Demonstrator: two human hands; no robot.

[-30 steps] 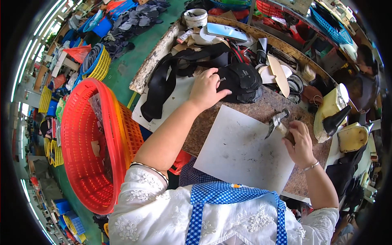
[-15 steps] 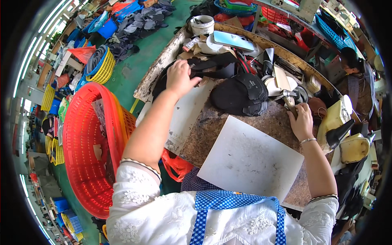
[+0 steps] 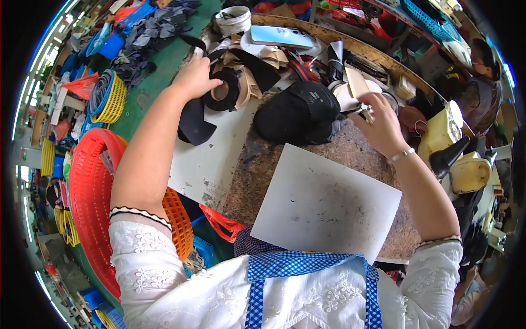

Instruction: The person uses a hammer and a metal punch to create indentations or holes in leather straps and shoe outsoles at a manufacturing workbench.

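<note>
My left hand point(image 3: 193, 79) is at the far left of the workbench, its fingers closed on a black fabric strip point(image 3: 194, 123). The strip's ends show above and below the hand. Just right of that hand lies a black roll point(image 3: 223, 90) with an open core, among tan scraps. My right hand point(image 3: 381, 125) is closed round a small metal tool point(image 3: 364, 113), mostly hidden by the fingers, so its kind is unclear. Between my hands sits a black cap-like piece point(image 3: 298, 112). A white sheet point(image 3: 329, 203) with dark smudges lies nearest me.
A red basket point(image 3: 87, 203) stands left of the workbench. Along the back edge are a white bucket point(image 3: 233, 21), a light blue phone point(image 3: 280, 37) and loose scraps. Yellowed plastic containers point(image 3: 438, 134) stand at the right. Another person point(image 3: 482, 82) is at the far right.
My left hand has moved outward to the left and lifted the black strip, baring the black roll. My right hand has shifted left and farther away, with the metal tool at its fingers.
</note>
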